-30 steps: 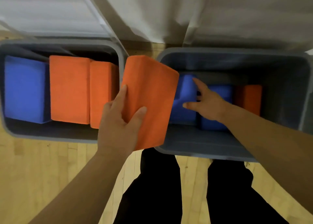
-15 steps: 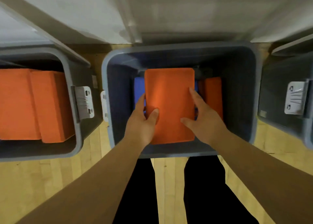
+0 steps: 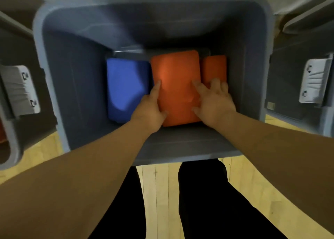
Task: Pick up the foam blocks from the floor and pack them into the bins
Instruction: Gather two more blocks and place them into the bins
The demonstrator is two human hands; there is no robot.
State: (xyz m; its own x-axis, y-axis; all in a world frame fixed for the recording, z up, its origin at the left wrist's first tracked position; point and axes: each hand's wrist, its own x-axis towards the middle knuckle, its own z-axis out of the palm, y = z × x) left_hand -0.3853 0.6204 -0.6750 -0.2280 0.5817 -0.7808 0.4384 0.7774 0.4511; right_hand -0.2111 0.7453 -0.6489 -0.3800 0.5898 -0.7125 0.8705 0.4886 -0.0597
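Note:
Inside the middle grey bin (image 3: 54, 87), an orange foam block (image 3: 176, 70) lies between a blue foam block (image 3: 124, 87) on its left and a second orange block (image 3: 214, 67) on its right. My left hand (image 3: 150, 108) holds the middle block's left edge, with the thumb on top and the index finger along the side. My right hand (image 3: 215, 101) rests flat across its right edge with the fingers spread. Two of those fingers reach onto the second orange block. The view is motion-blurred.
A grey bin with a white latch (image 3: 19, 90) stands to the left, and another with a white latch (image 3: 315, 81) to the right. My dark-trousered legs (image 3: 207, 202) stand on the wooden floor (image 3: 160, 193) below the bin. White fabric hangs behind the bins.
The orange block went from above the gap between two bins down into the middle bin, beside the blue block. My right hand joined my left on it. The view moved closer.

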